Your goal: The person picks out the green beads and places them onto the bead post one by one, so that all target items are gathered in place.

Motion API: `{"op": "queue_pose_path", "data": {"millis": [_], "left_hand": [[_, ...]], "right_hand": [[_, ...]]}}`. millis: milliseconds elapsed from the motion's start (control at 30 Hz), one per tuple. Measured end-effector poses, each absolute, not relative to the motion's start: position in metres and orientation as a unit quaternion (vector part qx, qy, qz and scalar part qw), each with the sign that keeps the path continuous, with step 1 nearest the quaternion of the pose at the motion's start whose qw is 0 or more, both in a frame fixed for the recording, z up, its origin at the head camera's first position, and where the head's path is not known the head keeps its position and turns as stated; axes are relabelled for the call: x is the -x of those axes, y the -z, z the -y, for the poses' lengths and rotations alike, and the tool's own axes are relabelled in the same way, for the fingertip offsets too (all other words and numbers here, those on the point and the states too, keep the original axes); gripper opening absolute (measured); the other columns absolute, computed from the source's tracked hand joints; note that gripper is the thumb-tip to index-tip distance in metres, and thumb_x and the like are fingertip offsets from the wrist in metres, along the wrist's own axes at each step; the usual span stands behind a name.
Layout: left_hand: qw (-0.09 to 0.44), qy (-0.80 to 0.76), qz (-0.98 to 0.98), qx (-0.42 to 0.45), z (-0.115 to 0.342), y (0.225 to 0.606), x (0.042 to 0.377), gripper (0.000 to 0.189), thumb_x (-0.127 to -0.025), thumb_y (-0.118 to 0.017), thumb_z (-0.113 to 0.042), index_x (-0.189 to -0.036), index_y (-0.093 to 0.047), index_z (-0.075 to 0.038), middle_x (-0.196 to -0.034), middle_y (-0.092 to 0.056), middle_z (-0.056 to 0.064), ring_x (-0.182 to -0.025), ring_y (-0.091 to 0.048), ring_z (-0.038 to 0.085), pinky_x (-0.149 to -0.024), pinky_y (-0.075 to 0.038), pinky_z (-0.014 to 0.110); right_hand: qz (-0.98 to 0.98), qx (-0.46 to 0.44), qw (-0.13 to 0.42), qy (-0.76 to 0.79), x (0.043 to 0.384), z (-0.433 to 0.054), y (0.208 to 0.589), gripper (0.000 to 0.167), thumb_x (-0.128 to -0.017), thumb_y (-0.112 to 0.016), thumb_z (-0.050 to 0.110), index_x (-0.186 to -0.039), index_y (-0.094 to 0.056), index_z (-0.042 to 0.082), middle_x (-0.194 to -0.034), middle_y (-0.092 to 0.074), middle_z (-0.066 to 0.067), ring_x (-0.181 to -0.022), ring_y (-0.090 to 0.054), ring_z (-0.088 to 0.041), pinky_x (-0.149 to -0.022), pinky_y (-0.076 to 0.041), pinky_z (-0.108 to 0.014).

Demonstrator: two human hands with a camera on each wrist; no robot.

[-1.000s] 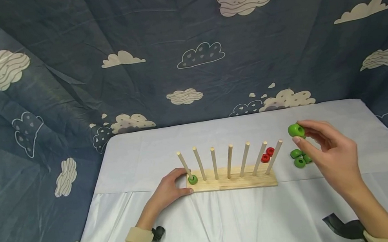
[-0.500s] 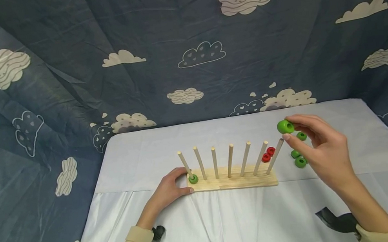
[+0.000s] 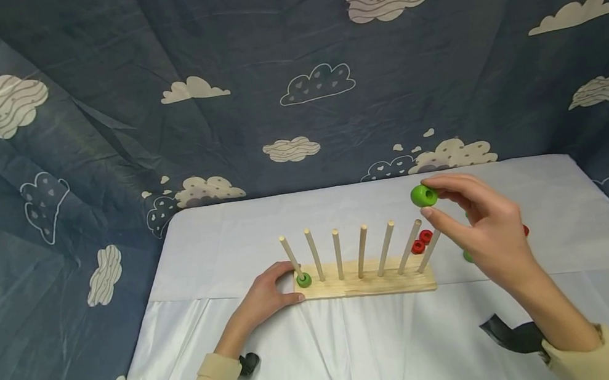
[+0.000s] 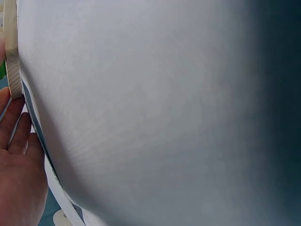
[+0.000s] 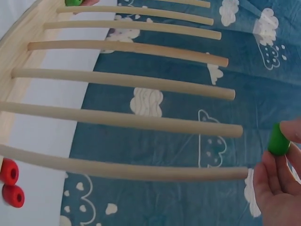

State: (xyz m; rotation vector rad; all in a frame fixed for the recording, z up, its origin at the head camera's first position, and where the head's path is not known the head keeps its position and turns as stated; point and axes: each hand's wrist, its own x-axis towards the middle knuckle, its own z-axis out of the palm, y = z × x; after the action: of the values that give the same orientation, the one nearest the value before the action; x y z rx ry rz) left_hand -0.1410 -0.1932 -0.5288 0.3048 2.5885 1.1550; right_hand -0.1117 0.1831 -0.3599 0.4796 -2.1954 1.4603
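My right hand (image 3: 490,235) pinches a green wooden bead (image 3: 423,195) between thumb and fingers, its hole visible. It is above the right end of a wooden peg board (image 3: 367,286), and the right wrist view shows the held bead (image 5: 278,140) just beyond the tips of the pegs (image 5: 207,173). My left hand (image 3: 262,296) grips the board's left end, thumb at the front corner and fingers behind. Another green bead (image 3: 304,280) sits low on the leftmost peg (image 3: 290,256); the other pegs are bare.
Two red beads (image 3: 419,246) lie behind the board's right end. Green beads (image 3: 468,256) are mostly hidden by the right hand, and a bit of red (image 3: 526,230) shows past it. A dark cloud-patterned cloth (image 3: 253,121) hangs behind the white-covered table (image 3: 221,242).
My right hand has moved left and slightly up with the green bead, from over the loose green beads to over the rightmost peg. The left hand and board stay put.
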Motion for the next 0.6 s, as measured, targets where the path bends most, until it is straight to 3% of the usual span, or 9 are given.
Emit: {"op": "queue_pose_path", "data": {"millis": [267,600], "left_hand": [[0.146,-0.405,-0.897,-0.103,0.193,0.528,0.142,0.062,-0.086,-0.089,-0.024,-0.143,-0.064,-0.015,-0.149,-0.063,0.004,-0.150,-0.050,0.031,-0.128,-0.039,0.054],[0.145,-0.407,-0.896,-0.102,0.193,0.529,0.142,0.062,-0.086,-0.089,-0.024,-0.143,-0.065,-0.015,-0.149,-0.063,0.004,-0.151,-0.050,0.031,-0.128,-0.039,0.054]], "right_hand": [[0.806,-0.216,0.201,-0.512,0.117,-0.173,0.351,0.057,-0.079,-0.078,-0.024,-0.132,-0.070,-0.002,-0.128,-0.066,0.015,-0.117,-0.064,-0.004,-0.106,-0.050,-0.007],[0.787,-0.284,0.178,-0.518,0.126,-0.158,0.342,0.056,-0.078,-0.079,-0.023,-0.129,-0.071,-0.002,-0.125,-0.069,0.007,-0.114,-0.067,-0.005,-0.106,-0.053,-0.011]]}}
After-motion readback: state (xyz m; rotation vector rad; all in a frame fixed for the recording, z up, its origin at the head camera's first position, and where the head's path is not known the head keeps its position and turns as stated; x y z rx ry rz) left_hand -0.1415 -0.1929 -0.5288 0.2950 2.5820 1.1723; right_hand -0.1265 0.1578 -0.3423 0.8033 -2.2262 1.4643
